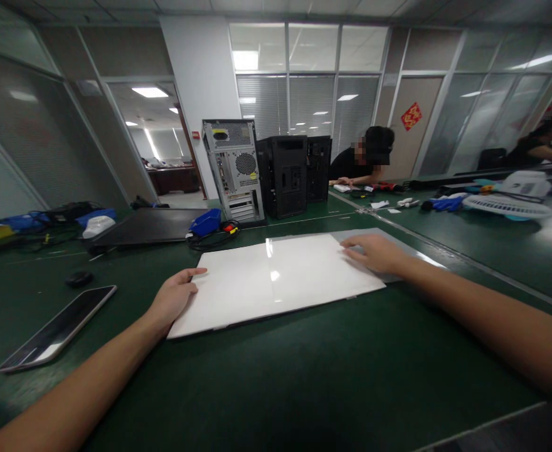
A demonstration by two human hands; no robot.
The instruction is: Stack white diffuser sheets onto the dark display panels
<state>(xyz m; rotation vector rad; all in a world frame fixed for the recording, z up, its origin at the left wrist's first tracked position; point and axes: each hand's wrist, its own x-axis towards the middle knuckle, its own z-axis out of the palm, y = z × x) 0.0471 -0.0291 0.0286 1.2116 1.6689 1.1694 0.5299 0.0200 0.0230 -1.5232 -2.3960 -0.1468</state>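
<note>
A glossy white rectangular panel (257,295) lies in front of me, with ceiling light reflected on it and a dark underside along its front edge. My left hand (172,300) grips its left edge; the thumb and index finger show on top, the other fingers are hidden. Over the right edge reaches my right hand (374,252), its fingers stretched out and apart at the panel's surface. Under that hand and behind the panel, a grey, translucent-looking sheet (391,242) extends to the right.
The green table (276,383) carries a tablet-like device (59,328) and a small black round object (79,279) at left. Behind the panel stand an open computer case (236,169) and black cases (285,176). A white fan (515,194) is at right; a person (367,154) leans over the far side.
</note>
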